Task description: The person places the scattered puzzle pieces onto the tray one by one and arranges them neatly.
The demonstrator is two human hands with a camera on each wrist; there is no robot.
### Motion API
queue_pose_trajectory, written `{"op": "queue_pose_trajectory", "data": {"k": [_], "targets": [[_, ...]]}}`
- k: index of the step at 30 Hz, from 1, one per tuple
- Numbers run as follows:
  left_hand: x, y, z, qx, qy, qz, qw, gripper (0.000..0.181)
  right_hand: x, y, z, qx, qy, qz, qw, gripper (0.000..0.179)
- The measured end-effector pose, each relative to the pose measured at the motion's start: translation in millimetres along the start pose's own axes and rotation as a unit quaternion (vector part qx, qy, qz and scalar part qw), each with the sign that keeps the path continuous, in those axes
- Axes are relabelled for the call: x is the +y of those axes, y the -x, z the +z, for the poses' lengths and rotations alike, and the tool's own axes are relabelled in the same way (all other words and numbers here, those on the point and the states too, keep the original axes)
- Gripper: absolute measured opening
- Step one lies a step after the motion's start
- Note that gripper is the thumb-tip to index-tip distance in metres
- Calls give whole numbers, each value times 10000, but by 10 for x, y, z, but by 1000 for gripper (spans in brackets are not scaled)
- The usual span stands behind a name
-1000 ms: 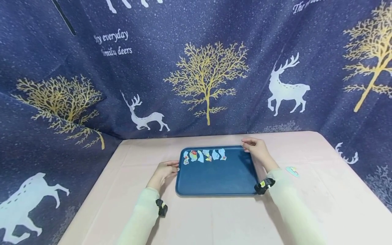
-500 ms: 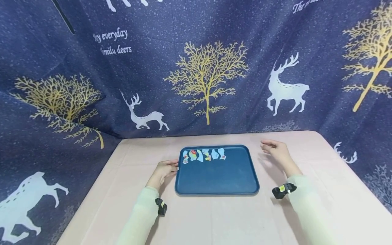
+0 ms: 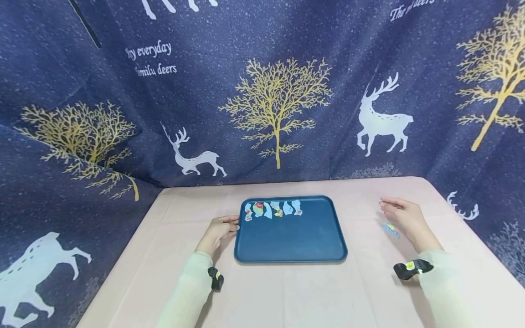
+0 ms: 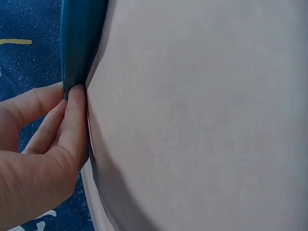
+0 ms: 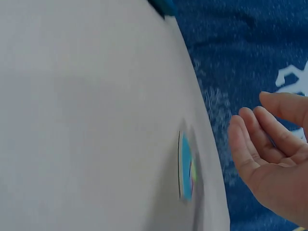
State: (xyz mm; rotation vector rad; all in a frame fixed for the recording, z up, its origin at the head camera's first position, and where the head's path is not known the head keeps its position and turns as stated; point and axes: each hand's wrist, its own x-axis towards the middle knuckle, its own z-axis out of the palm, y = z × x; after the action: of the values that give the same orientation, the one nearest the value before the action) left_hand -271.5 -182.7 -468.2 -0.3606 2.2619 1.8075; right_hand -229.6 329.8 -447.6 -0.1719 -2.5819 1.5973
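My left hand [image 3: 218, 233] holds the left rim of a dark blue rectangular tray [image 3: 291, 241], its fingertips at the edge. In the left wrist view, thumb and fingers [image 4: 74, 103] meet at the rim. Along the tray's far left side lies a row of several irregular light blue printed pieces [image 3: 288, 208], which look like puzzle pieces. Another such piece [image 3: 391, 230], light blue with coloured print, lies on the table right of the tray. Just above and beside it hovers my right hand [image 3: 410, 224], fingers loosely bent and holding nothing. The right wrist view shows this piece [image 5: 186, 168] apart from the fingertips.
A pale pink cloth covers the table [image 3: 311, 296]. Behind it hangs a dark blue curtain [image 3: 254, 127] printed with white deer and yellow trees, close to the table's far edge.
My right hand has left the tray's far right corner and moved right, to above the loose piece. The left hand stays at the tray's left rim. The tray looks still.
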Motion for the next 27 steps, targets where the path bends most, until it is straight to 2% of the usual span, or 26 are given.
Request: {"op": "queue_pose_trajectory", "data": {"k": [5,9,15,18,27], "targets": [[1,-1,-6,46,31,0,10000,47,161,65,-129,-300,-375,-300,9984,56],[7,5,-4,12,71,32,10000,47,256,121,-205,-693,-534,-282,9958,56],[6,19,15,-4,53,-19,10000,47,307,194,-301,-1134,515,-152,9921,56],[-2,16,23,-15,51,-10,10000,46,307,185,-307,-1171,877,37,9892,56],[-21,0,17,38,-15,-29,10000,45,308,137,-298,-1121,1711,180,9787,54]]}}
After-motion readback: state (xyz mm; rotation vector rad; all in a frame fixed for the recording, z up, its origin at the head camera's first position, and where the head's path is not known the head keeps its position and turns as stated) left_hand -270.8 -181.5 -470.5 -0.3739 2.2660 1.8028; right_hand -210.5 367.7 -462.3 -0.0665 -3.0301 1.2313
